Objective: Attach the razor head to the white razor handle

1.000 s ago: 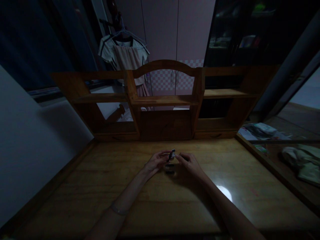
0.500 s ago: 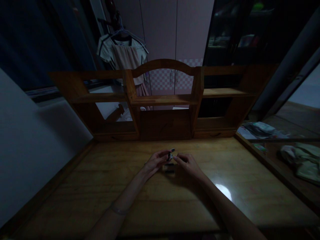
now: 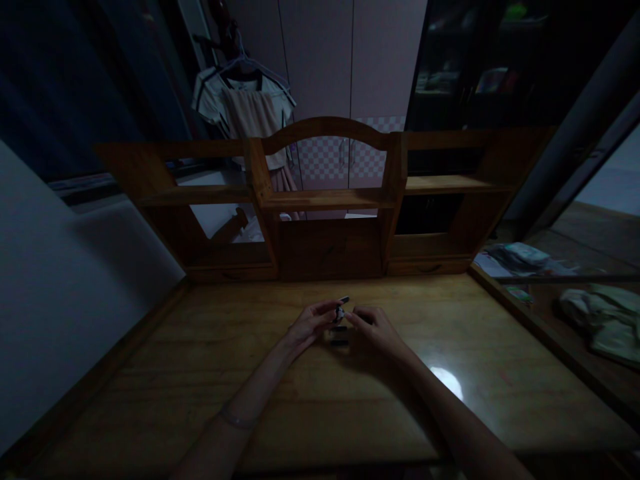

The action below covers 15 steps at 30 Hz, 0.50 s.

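My left hand [image 3: 311, 324] is closed on a small black-and-white object [image 3: 340, 313], pinched between thumb and fingers above the desk; its kind is too small and dark to tell. A dark narrow piece [image 3: 345, 299] shows at the left fingertips. From the other side my right hand [image 3: 374, 325] meets the small object, its thumb and index finger pinched at its right edge. Just below the hands, two short dark bars [image 3: 339, 343] lie on the wooden desktop [image 3: 250, 407], one behind the other. A thin band circles my left wrist.
A wooden shelf unit [image 3: 325, 200] with open compartments and small drawers stands along the desk's back edge. A white wall [image 3: 75, 287] borders the left side. Beyond the raised right edge lie folded cloth [image 3: 610, 323] and papers. Clothes [image 3: 245, 107] hang behind the shelf.
Both hands stay almost in place around the small object, which looks slightly turned. The two dark bars have not moved.
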Each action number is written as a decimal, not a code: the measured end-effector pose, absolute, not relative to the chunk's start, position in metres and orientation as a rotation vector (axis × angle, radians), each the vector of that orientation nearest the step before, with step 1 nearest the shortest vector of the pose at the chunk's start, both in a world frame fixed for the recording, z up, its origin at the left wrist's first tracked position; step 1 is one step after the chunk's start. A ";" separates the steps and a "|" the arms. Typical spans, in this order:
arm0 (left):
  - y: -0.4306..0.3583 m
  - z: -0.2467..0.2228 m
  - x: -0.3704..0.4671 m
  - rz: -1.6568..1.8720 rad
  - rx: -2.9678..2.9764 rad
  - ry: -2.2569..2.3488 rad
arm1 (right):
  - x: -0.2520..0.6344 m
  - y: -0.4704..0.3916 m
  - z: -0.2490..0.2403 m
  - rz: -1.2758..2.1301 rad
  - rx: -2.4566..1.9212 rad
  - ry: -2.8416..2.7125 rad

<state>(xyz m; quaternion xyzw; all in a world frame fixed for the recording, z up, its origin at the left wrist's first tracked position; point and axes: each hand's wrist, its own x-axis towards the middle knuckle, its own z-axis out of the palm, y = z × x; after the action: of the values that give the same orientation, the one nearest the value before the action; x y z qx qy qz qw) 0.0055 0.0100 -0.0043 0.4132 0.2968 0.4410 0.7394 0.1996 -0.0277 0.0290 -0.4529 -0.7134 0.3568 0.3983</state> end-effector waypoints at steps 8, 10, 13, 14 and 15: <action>0.010 -0.005 0.004 0.963 0.965 0.665 | 0.201 -0.027 0.030 1.023 -1.128 -1.812; 0.010 -0.004 0.003 0.951 0.977 0.671 | 0.202 -0.027 0.031 1.065 -1.115 -1.811; 0.010 -0.003 0.003 0.941 0.990 0.681 | 0.204 -0.027 0.032 1.099 -1.102 -1.818; 0.010 -0.002 0.003 0.940 0.995 0.684 | 0.204 -0.027 0.032 1.101 -1.101 -1.822; 0.010 -0.002 0.003 0.940 1.000 0.686 | 0.205 -0.027 0.032 1.103 -1.099 -1.827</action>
<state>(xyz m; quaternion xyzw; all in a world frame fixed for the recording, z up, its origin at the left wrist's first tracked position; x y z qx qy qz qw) 0.0027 0.0103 -0.0017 0.4525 0.3105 0.4252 0.7198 0.2047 -0.0267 0.0320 -0.4269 -0.7095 0.4282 0.3620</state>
